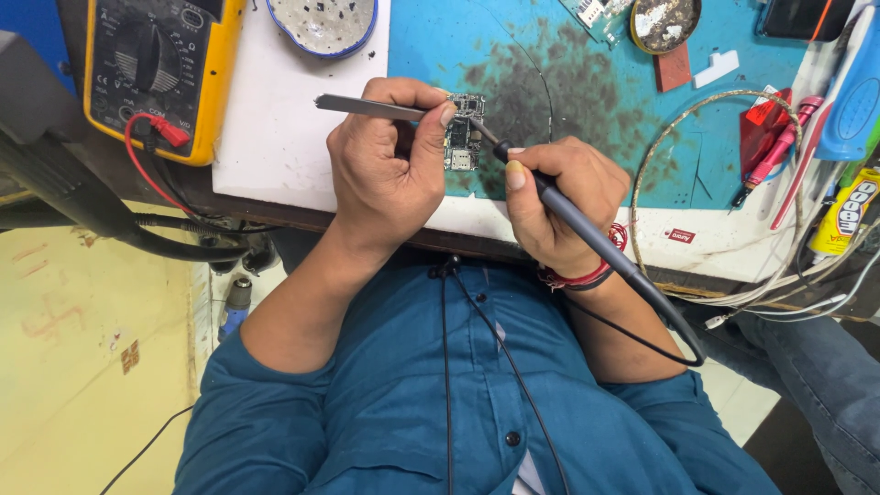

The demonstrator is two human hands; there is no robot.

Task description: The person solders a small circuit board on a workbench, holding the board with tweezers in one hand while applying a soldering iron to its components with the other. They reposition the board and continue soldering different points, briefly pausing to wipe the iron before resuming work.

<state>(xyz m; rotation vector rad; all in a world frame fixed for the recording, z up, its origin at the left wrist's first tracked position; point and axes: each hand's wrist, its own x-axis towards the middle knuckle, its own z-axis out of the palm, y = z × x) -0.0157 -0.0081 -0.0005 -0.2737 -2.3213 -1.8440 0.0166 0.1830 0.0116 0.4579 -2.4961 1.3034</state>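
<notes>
— While the teal shirt [412,394] fills the near edge, what are the 2 hands doing above it?

— Right hand [559,206] is curled shut around a dark soldering iron [587,229], thumb and fingers pinching the grip, cable trailing back past the wrist. Its tip meets the small circuit board [463,133].

— And the other?

— Left hand [390,170] is closed on metal tweezers [367,106], thumb pressed over them, handle end sticking out leftward; the points are hidden behind the thumb, right at the board.

— How does the board look?

— Small, grey-green, crowded with tiny parts and silvery shields, lying flat on the stained blue work mat [568,82], just past the white bench edge.

— Farther back?

— 1 yellow multimeter [151,69] with red leads at far left, 1 blue-rimmed dish [321,23] beside it, pink tools [784,147] at right.
</notes>
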